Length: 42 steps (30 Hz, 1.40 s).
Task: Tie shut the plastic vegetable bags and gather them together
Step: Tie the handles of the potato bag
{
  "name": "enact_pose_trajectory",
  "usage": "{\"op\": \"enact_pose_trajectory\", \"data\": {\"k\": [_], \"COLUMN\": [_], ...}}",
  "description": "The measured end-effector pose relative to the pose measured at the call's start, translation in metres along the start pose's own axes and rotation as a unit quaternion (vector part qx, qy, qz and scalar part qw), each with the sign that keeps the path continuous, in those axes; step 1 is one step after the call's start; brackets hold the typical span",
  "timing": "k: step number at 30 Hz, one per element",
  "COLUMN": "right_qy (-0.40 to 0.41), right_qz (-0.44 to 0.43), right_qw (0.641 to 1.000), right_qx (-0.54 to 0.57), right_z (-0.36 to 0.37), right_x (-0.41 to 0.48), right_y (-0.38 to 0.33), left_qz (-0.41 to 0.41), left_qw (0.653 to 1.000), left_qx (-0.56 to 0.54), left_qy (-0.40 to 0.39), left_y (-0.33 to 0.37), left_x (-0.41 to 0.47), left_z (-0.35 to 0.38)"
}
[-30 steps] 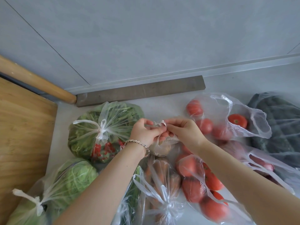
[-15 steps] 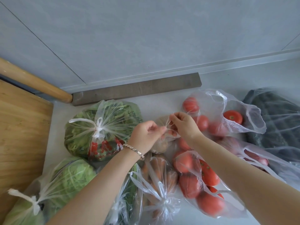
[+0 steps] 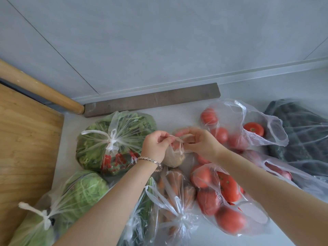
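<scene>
Four bags are knotted: the greens bag [image 3: 113, 139], cabbage bag [image 3: 67, 197], carrot bag [image 3: 175, 201] and a green bag under your left forearm. Still open, as far as I can judge: the far tomato bag [image 3: 248, 121], near tomato bag [image 3: 227, 197] and dark bag [image 3: 300, 132]. None are gathered. Your left hand [image 3: 156, 144] and right hand [image 3: 200, 141] each pinch a handle of the small bag [image 3: 174, 155], fingers clamped on plastic. It sits on the table directly beneath them, mid-knot.
</scene>
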State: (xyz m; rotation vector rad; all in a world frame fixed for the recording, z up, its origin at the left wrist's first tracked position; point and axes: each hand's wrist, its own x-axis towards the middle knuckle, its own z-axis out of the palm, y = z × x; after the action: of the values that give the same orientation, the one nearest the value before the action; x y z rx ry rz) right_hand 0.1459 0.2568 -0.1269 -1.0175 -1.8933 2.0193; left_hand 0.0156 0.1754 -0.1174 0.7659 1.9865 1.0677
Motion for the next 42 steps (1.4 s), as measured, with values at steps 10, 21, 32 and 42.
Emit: {"op": "enact_pose_trajectory", "data": {"k": [10,21,32,42], "right_qy": [0.179,0.316,0.295,0.212], "right_qz": [-0.072,0.176,0.06,-0.029], "right_qw": [0.967,0.903,0.952,0.976], "right_qx": [-0.167,-0.23,-0.054,0.04], "right_z": [0.004,-0.015,-0.017,-0.003], "right_x": [0.001,-0.01,-0.008,0.021], "right_y": [-0.012,0.046,0.009,-0.021], "left_qz": [-0.12,0.105,-0.206,-0.044], "left_qw": [0.967,0.846,0.969,0.99], "left_qx": [-0.163,0.523,-0.079,-0.09], "left_qy": [-0.155,-0.015,-0.112,-0.104], "left_y": [0.007,-0.037,0.008,0.009], "left_x": [0.008,0.025,0.025,0.023], "left_z": [-0.016,-0.046,-0.032,0.015]}}
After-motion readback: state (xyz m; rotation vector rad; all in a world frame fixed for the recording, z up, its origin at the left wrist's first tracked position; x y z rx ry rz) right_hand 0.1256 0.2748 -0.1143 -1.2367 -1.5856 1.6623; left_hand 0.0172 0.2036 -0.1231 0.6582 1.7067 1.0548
